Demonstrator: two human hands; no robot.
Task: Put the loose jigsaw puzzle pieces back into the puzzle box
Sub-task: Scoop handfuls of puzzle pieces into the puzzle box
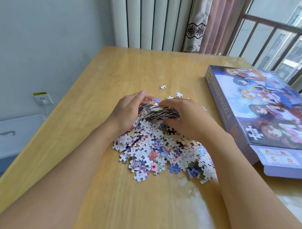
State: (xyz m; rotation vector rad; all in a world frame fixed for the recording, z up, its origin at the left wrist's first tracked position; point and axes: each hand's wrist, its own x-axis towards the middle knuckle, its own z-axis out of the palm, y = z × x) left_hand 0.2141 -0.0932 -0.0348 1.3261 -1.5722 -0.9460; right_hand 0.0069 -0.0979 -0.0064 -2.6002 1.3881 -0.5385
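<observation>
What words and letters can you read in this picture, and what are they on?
"JIGSAW PUZZLE": side wall of the puzzle box, faint.
"Ages": white piece shape on the box lid; the number is blurred.
"A", "B", "C", "D": squares on the open box flap.
Small print on the puzzle pieces: too small to read.
Yellow label above the wall socket: too blurred to read.

1. Pile of puzzle pieces [162,148] sits mid-bench [113,71].
2. Puzzle box [267,113] lies right of the pile, apart.
3. Stray pieces [163,87] lie behind the pile.
4. Storage bin [3,141] is on the floor, left of the bench.
</observation>
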